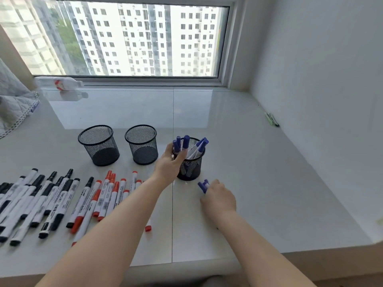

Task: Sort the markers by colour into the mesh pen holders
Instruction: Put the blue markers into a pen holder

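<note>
Markers lie in three groups on a white glossy sill under a window (132, 38). Black markers (35, 201) are spread at far left, caps pointing away. Red markers (107, 195) lie just right of them, partly hidden under the left forearm; one red cap (148, 228) shows beside the arm.

Three black mesh holders stand in a row. Left holder (99, 145) and middle holder (142, 144) show only their dark bottoms. Right holder (191, 165) has several blue markers (200, 148) inside, caps up, leaning right.

Left hand (169, 162) is at the right holder's near-left rim, fingers curled round a few blue markers (181, 143), caps up, lower ends inside the holder.

Right hand (219, 196) sits low on the sill, just in front of the right holder, gripping two or three blue markers (203, 185); only the caps poke out past the fingers.

Back left: a plastic bottle (60, 83) on its side, and quilted cloth (14, 100). Far right by the wall: some thin pens (272, 119), too small to make out.
</note>
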A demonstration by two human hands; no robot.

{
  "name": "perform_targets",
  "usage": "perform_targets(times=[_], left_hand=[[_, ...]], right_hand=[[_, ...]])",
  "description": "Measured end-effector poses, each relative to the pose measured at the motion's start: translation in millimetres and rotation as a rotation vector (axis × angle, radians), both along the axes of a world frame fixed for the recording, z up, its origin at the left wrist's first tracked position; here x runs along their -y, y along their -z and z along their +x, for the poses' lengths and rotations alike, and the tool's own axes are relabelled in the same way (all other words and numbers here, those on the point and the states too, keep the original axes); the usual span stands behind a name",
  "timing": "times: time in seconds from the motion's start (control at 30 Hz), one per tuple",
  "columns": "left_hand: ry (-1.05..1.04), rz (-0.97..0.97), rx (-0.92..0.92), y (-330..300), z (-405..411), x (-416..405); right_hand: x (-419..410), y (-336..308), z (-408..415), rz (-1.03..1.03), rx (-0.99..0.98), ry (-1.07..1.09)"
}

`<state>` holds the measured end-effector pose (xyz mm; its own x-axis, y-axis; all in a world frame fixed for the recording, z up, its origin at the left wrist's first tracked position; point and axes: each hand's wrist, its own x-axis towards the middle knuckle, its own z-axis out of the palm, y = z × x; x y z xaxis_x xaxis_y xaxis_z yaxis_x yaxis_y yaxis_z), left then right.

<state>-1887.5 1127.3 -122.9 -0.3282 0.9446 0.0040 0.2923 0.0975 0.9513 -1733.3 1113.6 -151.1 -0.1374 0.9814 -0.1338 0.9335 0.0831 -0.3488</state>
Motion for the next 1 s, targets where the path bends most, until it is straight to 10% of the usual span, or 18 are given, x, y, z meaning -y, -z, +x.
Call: perform_targets(times=[0.13,0.57,1.0], left_hand=[[-0.008,-0.003,0.022,-0.8,2.2,-0.3],[0.049,-0.051,0.034,-0.9,-5.8,-6.6],[0.035,-0.033,-0.03,3.6,-4.5,-16.1]], right_hand=[[-10.8,-5.9,15.8,-0.067,0.024,-0.069],[-88.2,-117.2,0.9,0.012,-1.558,0.215],[-104.8,-82.2,-49.4,0.104,-1.175,-0.025]])
